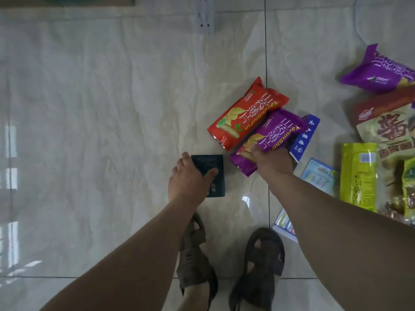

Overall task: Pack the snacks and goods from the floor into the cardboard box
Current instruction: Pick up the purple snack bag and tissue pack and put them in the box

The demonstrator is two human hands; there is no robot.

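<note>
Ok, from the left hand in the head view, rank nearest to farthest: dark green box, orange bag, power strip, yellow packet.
1. Dark green box, gripped by the left hand.
2. Orange bag, up and to its right.
3. Yellow packet, far right.
4. Power strip, at the top by the wall.

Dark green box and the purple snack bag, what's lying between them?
Nothing: head view shows bare floor tile between the dark green box and purple snack bag.
</note>
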